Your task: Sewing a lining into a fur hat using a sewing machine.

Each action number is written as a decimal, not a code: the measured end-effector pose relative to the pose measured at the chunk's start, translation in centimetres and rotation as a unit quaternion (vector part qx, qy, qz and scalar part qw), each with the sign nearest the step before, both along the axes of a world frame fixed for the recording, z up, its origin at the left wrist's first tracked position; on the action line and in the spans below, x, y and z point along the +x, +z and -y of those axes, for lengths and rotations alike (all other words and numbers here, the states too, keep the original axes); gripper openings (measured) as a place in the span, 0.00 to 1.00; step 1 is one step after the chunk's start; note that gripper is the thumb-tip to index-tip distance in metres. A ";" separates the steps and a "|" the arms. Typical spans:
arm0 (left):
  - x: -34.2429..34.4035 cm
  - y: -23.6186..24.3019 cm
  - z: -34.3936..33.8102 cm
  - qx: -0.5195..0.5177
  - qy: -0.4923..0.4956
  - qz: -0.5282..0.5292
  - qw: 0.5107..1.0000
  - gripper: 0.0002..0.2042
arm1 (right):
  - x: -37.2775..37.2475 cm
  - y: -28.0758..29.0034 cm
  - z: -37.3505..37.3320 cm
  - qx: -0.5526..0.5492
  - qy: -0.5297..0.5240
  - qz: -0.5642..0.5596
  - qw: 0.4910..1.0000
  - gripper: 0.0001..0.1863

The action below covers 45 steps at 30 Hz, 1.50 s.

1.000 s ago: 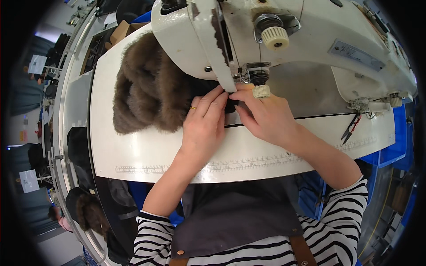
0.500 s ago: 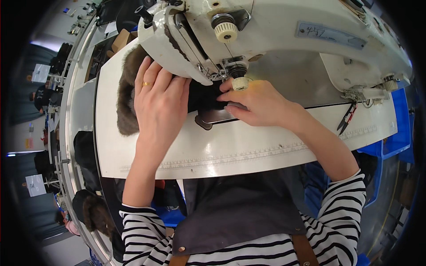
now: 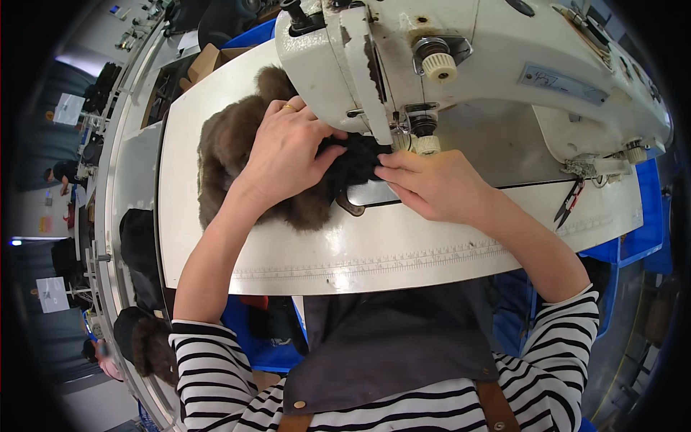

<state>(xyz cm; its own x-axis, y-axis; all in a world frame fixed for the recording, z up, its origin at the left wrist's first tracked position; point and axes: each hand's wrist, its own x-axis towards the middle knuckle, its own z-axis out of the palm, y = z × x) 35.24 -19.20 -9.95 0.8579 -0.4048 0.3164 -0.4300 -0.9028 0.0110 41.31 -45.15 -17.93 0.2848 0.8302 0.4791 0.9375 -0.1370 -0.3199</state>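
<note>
A brown fur piece with black fabric (image 3: 350,164) lies on the white sewing table (image 3: 324,259), its dark part beside the needle area of a sewing machine (image 3: 324,65). The brown fur (image 3: 230,137) bunches to the left and underneath my left wrist. My left hand (image 3: 288,147), with a ring on one finger, is closed on the left side of the black fabric, thumb toward the machine. My right hand (image 3: 435,183) pinches the fabric's right edge just in front of the needle area. The needle tip itself is hidden behind machine parts.
Red-and-black thread snips (image 3: 568,204) lie at the right of the table, near the machine's base. A printed ruler scale (image 3: 360,264) runs along the front edge. Blue bins (image 3: 651,209) stand at the right. More dark fabric and fur (image 3: 151,345) hang at the left.
My left hand has shifted right and turned, its fingers now gripping the fabric instead of lying flat. More brown fur shows on the table. My right hand has moved slightly right, and the view has shifted.
</note>
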 end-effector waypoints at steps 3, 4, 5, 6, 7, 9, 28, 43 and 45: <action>-1.3 -1.0 0.3 -0.059 0.035 -0.043 0.997 0.13 | -0.1 0.0 0.2 -0.010 -0.005 0.023 1.000 0.13; -1.6 -1.2 0.5 -0.076 0.035 -0.040 0.996 0.14 | -0.1 0.0 0.3 -0.014 -0.004 0.032 0.999 0.13; -1.9 -1.3 0.7 -0.095 0.035 -0.030 0.994 0.14 | -0.1 -0.1 0.3 -0.017 -0.004 0.035 0.999 0.13; -2.0 -1.5 1.2 -0.076 0.012 -0.012 0.997 0.15 | 0.0 -0.1 0.4 -0.019 -0.004 0.040 0.999 0.13; -2.2 -1.6 1.6 -0.042 0.003 -0.017 0.999 0.15 | 0.0 -0.2 0.4 -0.012 -0.006 0.039 0.999 0.13; -1.9 -2.3 2.6 -0.025 -0.006 0.004 1.000 0.12 | -0.1 -0.5 0.6 -0.002 -0.004 0.027 1.000 0.13; -2.2 -3.0 4.9 -0.074 0.103 -0.001 0.992 0.12 | -0.1 -0.5 1.0 -0.058 -0.066 0.009 0.996 0.22; -2.3 -3.9 7.4 -0.122 0.045 0.041 0.991 0.07 | 0.0 0.2 1.0 -0.121 -0.027 -0.008 0.992 0.17; -2.5 -3.6 7.3 -0.156 0.062 0.022 0.986 0.07 | 0.1 0.2 1.1 -0.118 -0.024 -0.014 0.993 0.16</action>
<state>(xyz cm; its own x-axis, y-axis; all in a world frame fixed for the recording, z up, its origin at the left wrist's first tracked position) 32.70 -26.55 -13.57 0.8771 -0.1748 0.4473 -0.3230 -0.9040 0.2801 41.36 -46.22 -17.74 0.3362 0.9040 0.2642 0.9197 -0.2547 -0.2989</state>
